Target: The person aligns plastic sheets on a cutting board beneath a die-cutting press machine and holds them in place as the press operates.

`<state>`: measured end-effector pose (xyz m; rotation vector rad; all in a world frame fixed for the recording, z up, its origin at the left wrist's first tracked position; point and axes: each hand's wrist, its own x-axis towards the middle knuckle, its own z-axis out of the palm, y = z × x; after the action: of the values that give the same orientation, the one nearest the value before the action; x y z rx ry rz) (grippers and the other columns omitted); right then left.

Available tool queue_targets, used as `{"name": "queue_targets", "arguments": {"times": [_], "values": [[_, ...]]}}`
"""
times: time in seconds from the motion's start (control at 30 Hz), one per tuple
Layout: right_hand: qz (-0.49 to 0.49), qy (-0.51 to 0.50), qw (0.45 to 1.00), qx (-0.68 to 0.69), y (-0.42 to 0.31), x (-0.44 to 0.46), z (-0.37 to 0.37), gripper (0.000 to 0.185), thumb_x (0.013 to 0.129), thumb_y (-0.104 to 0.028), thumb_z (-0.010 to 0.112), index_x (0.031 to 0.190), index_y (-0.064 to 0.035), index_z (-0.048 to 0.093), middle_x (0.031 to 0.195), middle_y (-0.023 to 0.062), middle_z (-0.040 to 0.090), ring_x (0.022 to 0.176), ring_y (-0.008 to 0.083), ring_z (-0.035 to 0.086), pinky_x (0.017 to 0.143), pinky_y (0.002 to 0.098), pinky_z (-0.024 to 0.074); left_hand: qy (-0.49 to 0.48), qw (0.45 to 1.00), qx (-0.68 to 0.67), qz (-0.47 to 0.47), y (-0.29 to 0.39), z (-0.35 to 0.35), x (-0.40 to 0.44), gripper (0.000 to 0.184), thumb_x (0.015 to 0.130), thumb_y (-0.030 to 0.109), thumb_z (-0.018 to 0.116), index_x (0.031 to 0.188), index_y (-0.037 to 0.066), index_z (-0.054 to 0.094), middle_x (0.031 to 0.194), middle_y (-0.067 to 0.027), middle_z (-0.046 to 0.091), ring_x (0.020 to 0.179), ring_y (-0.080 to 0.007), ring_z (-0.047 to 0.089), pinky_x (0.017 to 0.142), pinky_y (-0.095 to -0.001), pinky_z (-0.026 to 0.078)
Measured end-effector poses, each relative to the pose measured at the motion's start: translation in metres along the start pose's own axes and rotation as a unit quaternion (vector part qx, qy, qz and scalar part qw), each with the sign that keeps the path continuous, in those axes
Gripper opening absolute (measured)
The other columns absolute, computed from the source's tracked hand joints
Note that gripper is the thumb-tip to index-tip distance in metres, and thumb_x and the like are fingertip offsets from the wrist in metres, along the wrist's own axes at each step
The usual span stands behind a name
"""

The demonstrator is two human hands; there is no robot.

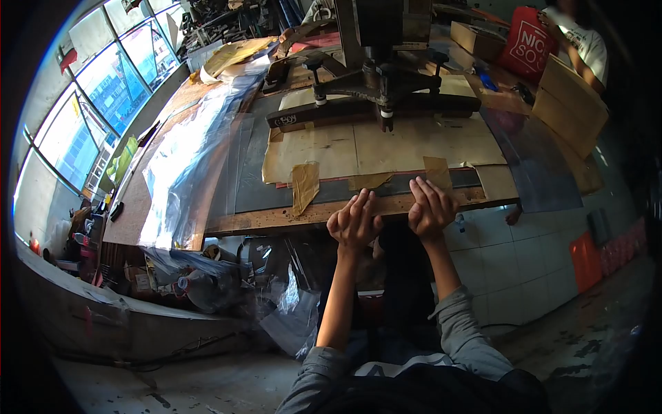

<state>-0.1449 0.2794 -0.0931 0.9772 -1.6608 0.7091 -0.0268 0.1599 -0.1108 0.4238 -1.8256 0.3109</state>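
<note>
My left hand [355,217] is at the front edge of the wooden workbench [269,219], fingers loosely bent and pointing away from me, with nothing visible in them. My right hand [433,209] is to its right at the same edge, fingers stretched out towards the bench and no object seen in it. Beyond both hands lies a pale board [400,148] with a dark seam, on a dark mat [252,190]. Brown tape [305,188] runs over its front edge on the left, and another tape piece [437,172] is just past my right fingertips. Whether my fingertips touch the bench is unclear.
A black press head [383,86] with a crossbar [441,103] overhangs the board. Clear plastic sheets [193,159] cover the bench's left side. A bluish sheet [534,165] hangs off the right. Another person [586,48] is near a red bag [529,45] and cardboard [569,103].
</note>
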Motion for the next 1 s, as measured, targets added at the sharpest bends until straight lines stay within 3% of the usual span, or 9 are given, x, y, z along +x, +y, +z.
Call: {"name": "queue_targets", "arguments": {"times": [0.13, 0.33, 0.5, 0.53, 0.63, 0.67, 0.8, 0.9, 1.0], "values": [[-0.002, 0.003, 1.0, 0.002, 0.0, 0.0, 0.0, 0.04, 0.098, -0.029, 0.035, 0.109, -0.0118, 0.069, 0.104, -0.0005, 0.071, 0.094, 0.0155, 0.066, 0.082, 0.0342, 0.0392, 0.002, 1.0, -0.007, -0.003, 0.002, -0.001, 0.003, 0.044, 0.1, 0.042, 0.036, 0.104, 0.018, 0.072, 0.107, 0.0061, 0.069, 0.095, -0.0097, 0.061, 0.088, -0.0312, 0.034], [0.004, -0.032, 0.999, 0.026, 0.001, 0.0, -0.003, 0.04, 0.097, -0.032, 0.037, 0.112, -0.0109, 0.068, 0.107, 0.0013, 0.069, 0.096, 0.0175, 0.065, 0.085, 0.0359, 0.0396, -0.007, 1.0, -0.017, 0.001, 0.001, -0.003, 0.003, 0.04, 0.098, 0.04, 0.04, 0.106, 0.017, 0.071, 0.11, 0.0051, 0.068, 0.097, -0.0103, 0.06, 0.088, -0.0312, 0.034], [-0.057, -0.144, 0.982, 0.104, 0.01, 0.009, -0.033, 0.052, 0.096, -0.05, 0.042, 0.122, -0.0099, 0.062, 0.127, 0.0087, 0.059, 0.108, 0.0224, 0.059, 0.09, 0.0415, 0.0386, -0.136, 0.987, -0.081, 0.03, -0.01, -0.029, 0.012, 0.036, 0.09, 0.033, 0.058, 0.121, 0.014, 0.063, 0.128, -0.0006, 0.061, 0.111, -0.0148, 0.058, 0.093, -0.0326, 0.036], [-0.079, -0.176, 0.976, 0.104, 0.015, 0.005, -0.039, 0.06, 0.092, -0.059, 0.045, 0.13, -0.0128, 0.055, 0.136, 0.0107, 0.051, 0.116, 0.0237, 0.054, 0.096, 0.045, 0.0366, -0.17, 0.98, -0.097, 0.042, -0.014, -0.037, 0.014, 0.04, 0.088, 0.031, 0.061, 0.124, 0.014, 0.061, 0.132, -0.0021, 0.058, 0.115, -0.016, 0.057, 0.095, -0.0332, 0.037], [-0.126, -0.194, 0.967, 0.104, 0.022, 0.008, -0.054, 0.06, 0.09, -0.058, 0.051, 0.133, -0.016, 0.052, 0.139, 0.0105, 0.048, 0.119, 0.0233, 0.053, 0.103, 0.0461, 0.0335, -0.243, 0.955, -0.152, 0.074, -0.025, -0.055, 0.027, 0.053, 0.081, 0.027, 0.069, 0.131, 0.013, 0.055, 0.139, -0.0055, 0.052, 0.123, -0.0191, 0.054, 0.099, -0.0353, 0.037], [-0.114, -0.212, 0.963, 0.119, 0.025, 0.005, -0.057, 0.054, 0.089, -0.046, 0.06, 0.135, -0.0191, 0.05, 0.142, 0.0096, 0.046, 0.122, 0.0226, 0.051, 0.107, 0.0468, 0.0304, -0.248, 0.95, -0.173, 0.081, -0.031, -0.054, 0.021, 0.059, 0.077, 0.023, 0.071, 0.132, 0.013, 0.053, 0.142, -0.0076, 0.05, 0.126, -0.0203, 0.051, 0.102, -0.0383, 0.036], [-0.107, -0.221, 0.967, 0.075, 0.039, -0.006, -0.061, 0.041, 0.089, -0.023, 0.064, 0.129, -0.019, 0.056, 0.139, 0.0038, 0.051, 0.122, 0.0186, 0.053, 0.109, 0.049, 0.0295, -0.261, 0.952, -0.129, 0.09, -0.045, -0.068, 0.022, 0.053, 0.076, 0.011, 0.068, 0.128, 0.014, 0.057, 0.137, -0.007, 0.054, 0.124, -0.0186, 0.054, 0.106, -0.041, 0.034], [-0.106, -0.236, 0.963, 0.076, 0.04, 0.01, -0.071, 0.034, 0.09, -0.021, 0.063, 0.124, -0.0177, 0.061, 0.132, 0.0028, 0.058, 0.12, 0.0176, 0.055, 0.11, 0.0491, 0.0295, -0.273, 0.948, -0.142, 0.08, -0.051, -0.081, 0.032, 0.047, 0.076, 0.008, 0.067, 0.122, 0.013, 0.061, 0.13, -0.0057, 0.06, 0.12, -0.0171, 0.058, 0.107, -0.0411, 0.032], [-0.061, -0.223, 0.967, 0.11, 0.039, 0.033, -0.073, 0.026, 0.09, -0.018, 0.063, 0.115, -0.0163, 0.066, 0.118, 0.0013, 0.067, 0.11, 0.0167, 0.061, 0.109, 0.049, 0.0304, -0.249, 0.951, -0.175, 0.054, -0.05, -0.083, 0.057, 0.037, 0.077, 0.006, 0.064, 0.114, 0.011, 0.066, 0.118, -0.0044, 0.068, 0.112, -0.0169, 0.063, 0.1, -0.0385, 0.042]]}}
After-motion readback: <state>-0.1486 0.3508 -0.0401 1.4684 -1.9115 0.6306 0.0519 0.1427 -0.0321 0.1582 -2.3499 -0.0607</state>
